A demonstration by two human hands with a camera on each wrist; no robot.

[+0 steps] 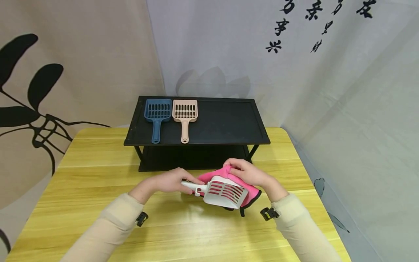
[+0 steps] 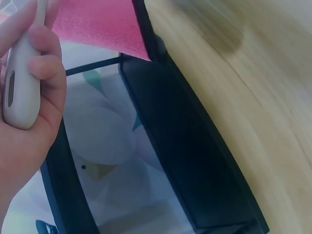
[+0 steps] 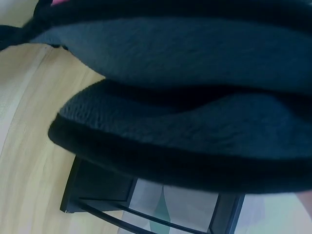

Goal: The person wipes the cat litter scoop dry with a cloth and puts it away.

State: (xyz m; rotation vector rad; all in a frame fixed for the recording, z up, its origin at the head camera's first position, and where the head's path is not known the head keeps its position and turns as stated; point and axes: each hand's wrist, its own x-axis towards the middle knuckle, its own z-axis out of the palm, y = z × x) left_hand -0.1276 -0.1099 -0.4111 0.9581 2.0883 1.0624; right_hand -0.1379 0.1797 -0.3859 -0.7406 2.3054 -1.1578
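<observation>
A white slotted litter scoop [image 1: 209, 201] is tilted over the table, its head pointing right. My left hand [image 1: 173, 181] grips its handle [image 2: 24, 92], fingers curled round it in the left wrist view. Behind and under the scoop head hangs a pink cloth [image 1: 253, 192] with black edging. My right hand [image 1: 247, 172] pinches the top of this cloth, just above the scoop head. In the right wrist view the cloth's dark grey side [image 3: 185, 53] fills the upper part in folds and hides the fingers.
A black two-tier rack [image 1: 226, 122] stands at the back of the wooden table [image 1: 98, 160]. On its top tier lie a blue litter scoop [image 1: 157, 127] and a pale pink one [image 1: 184, 129], side by side, handles forward. Printed curtains [image 1: 209, 43] hang behind.
</observation>
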